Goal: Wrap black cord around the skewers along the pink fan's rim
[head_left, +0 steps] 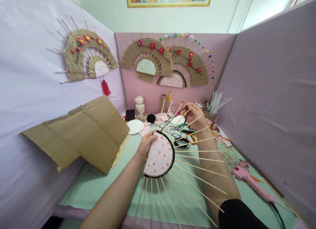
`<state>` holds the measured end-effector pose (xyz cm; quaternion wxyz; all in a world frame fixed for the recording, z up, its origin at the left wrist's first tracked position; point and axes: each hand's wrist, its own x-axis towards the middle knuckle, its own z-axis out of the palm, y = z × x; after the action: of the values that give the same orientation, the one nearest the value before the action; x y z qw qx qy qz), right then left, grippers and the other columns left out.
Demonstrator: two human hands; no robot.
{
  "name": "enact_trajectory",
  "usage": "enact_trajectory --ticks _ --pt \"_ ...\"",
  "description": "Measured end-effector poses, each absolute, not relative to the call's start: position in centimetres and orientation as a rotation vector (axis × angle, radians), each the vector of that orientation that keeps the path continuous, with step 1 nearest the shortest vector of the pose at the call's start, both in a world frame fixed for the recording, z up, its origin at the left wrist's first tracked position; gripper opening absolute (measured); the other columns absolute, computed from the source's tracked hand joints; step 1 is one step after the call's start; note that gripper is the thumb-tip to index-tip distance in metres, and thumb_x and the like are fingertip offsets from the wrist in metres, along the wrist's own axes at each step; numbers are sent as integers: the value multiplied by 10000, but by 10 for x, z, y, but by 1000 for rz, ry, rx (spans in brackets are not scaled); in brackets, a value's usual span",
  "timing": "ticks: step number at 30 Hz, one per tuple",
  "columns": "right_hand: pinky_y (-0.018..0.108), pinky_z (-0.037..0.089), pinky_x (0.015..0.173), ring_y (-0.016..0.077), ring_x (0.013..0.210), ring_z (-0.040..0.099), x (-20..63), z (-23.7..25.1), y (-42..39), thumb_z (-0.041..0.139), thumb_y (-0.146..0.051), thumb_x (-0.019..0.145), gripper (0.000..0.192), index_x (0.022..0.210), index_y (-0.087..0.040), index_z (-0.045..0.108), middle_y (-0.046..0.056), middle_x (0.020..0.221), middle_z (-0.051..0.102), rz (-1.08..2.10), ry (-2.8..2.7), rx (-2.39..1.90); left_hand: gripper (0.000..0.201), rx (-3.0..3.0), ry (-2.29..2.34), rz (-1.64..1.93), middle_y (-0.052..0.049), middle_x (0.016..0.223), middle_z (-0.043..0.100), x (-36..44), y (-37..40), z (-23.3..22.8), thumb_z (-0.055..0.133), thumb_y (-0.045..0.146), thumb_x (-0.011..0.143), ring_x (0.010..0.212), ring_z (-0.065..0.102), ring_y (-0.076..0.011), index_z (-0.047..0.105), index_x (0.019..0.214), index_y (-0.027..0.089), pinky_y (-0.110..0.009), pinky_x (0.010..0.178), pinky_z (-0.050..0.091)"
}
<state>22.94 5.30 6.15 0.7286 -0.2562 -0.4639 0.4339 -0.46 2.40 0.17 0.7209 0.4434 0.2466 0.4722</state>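
My left hand (145, 145) grips the straight edge of a half-round fan piece (159, 156) covered in pink flowered cloth. Black yarn is wound along its curved rim, and thin wooden sticks (202, 174) fan out from it. Beyond the upper sticks, my right hand (194, 116) has its fingers pinched on black yarn (174, 116) that runs taut down to the rim. A short orange-brown stick tip shows by those fingers; I cannot tell what it belongs to. Loose black yarn (181, 142) lies coiled on the table behind the sticks.
A pink glue gun (254, 183) lies at the right near scattered sticks (228, 153). Folded cardboard (86, 135) leans at the left. Behind stand a white bottle (140, 107), a black yarn ball (151, 118) and a pot of white strips (216, 105). Finished fans (148, 54) hang on the partitions.
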Motion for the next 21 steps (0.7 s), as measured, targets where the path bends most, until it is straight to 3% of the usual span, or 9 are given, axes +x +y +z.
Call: enact_trajectory --ticks 5,7,9,13,17,21 --pt "264 505 687 126 771 604 225 57 57 636 -233 713 108 717 -194 536 4 804 643 1361 -910 -526 231 968 530 1096 -2 659 630 -4 25 4 617 206 622 555 546 -100 618 840 131 -206 573 411" --pt "307 503 749 143 791 612 223 55 59 590 -236 753 92 713 -188 522 14 780 646 1458 -925 -540 219 952 541 1137 11 643 618 -6 26 5 619 210 622 541 536 -94 617 830 140 -200 561 404" --pt "303 503 710 121 660 592 220 53 61 564 -232 774 135 674 -185 486 -3 667 605 1511 -951 -552 201 948 547 1177 20 628 607 -7 27 5 623 223 623 531 525 -91 615 808 145 -200 552 398" --pt "230 435 523 59 425 398 206 48 60 610 -252 745 250 615 -186 407 -69 487 408 1553 -1055 -598 185 944 573 1259 27 620 587 -12 31 3 630 242 618 523 500 -83 612 775 147 -197 541 384" --pt "185 321 438 34 400 291 186 44 53 667 -272 702 231 682 -176 457 -94 483 335 1545 -1321 -788 336 937 570 1299 31 654 586 -14 33 2 609 225 628 554 504 -90 620 959 165 -200 553 380" --pt "198 365 508 44 478 386 173 41 46 653 -315 712 217 752 -162 505 -69 568 432 1553 -1655 -940 366 973 526 1304 26 655 584 -15 34 2 577 203 637 544 486 -83 626 996 153 -199 546 366"
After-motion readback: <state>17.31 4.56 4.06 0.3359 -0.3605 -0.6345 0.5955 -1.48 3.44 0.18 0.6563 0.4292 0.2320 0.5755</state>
